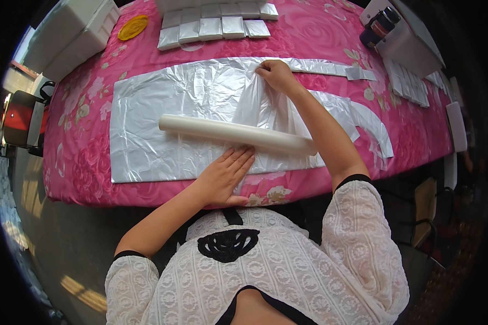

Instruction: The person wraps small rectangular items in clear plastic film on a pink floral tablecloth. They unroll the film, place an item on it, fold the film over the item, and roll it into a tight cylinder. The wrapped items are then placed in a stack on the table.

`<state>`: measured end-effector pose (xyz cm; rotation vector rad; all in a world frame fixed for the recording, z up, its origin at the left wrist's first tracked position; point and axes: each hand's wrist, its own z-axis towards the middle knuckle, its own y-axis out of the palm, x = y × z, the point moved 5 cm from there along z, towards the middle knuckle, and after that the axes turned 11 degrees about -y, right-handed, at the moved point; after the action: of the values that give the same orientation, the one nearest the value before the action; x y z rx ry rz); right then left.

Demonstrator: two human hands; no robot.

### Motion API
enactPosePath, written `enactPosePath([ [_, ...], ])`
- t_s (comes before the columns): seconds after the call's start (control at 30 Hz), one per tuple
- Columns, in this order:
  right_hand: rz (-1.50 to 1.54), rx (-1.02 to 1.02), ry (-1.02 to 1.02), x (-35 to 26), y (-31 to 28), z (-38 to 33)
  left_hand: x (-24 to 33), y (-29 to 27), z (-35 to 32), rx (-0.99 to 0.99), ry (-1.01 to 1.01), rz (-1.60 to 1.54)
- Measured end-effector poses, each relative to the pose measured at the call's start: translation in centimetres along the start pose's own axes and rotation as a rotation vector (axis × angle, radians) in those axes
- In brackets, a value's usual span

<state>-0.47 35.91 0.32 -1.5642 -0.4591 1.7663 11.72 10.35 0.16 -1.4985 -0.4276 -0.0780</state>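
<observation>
Left hand (225, 176): lies flat, fingers spread and unclenched, pinning the plastic sheet (146, 124) to the pink floral cloth (81, 135) so it cannot slide.
Right hand (276, 73): arm stretched forward, fingertips pinched on a raised fold of sheet.
White roll (236, 134): just beyond the left fingertips, weighing the sheet down.

Roll (236, 134) lies on sheet (146, 114) – folded packs (217, 24) behind, box (73, 32) far-left, disc (133, 27) btwn.
</observation>
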Motion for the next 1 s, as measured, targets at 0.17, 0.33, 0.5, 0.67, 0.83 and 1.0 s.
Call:
enactPosePath([
  [0.17,-0.103,0.152,-0.062,-3.1,-1.6,-2.6,0.1,0.1,-0.4,0.019,-0.008,0.027],
  [0.33,-0.13,-0.215,-0.311,-9.6,0.9,-13.0,0.5,0.2,-0.2,0.008,-0.034,0.0],
  [0.5,-0.325,-0.157,-0.218,-6.8,-1.2,-15.6,0.5,0.5,-0.5,0.017,-0.014,0.002],
  [0.67,-0.552,0.12,0.063,0.5,-8.5,-14.8,-1.8,-1.4,-0.5,0.065,0.011,-0.484],
  [0.83,-0.315,0.068,0.025,-1.3,-8.0,-15.6,-2.6,-0.8,-0.9,-0.048,0.039,-0.056],
  [1.0,-0.258,-0.081,-0.432,-7.3,-1.8,-16.4,0.9,0.7,-1.7,0.022,-0.099,0.009],
])
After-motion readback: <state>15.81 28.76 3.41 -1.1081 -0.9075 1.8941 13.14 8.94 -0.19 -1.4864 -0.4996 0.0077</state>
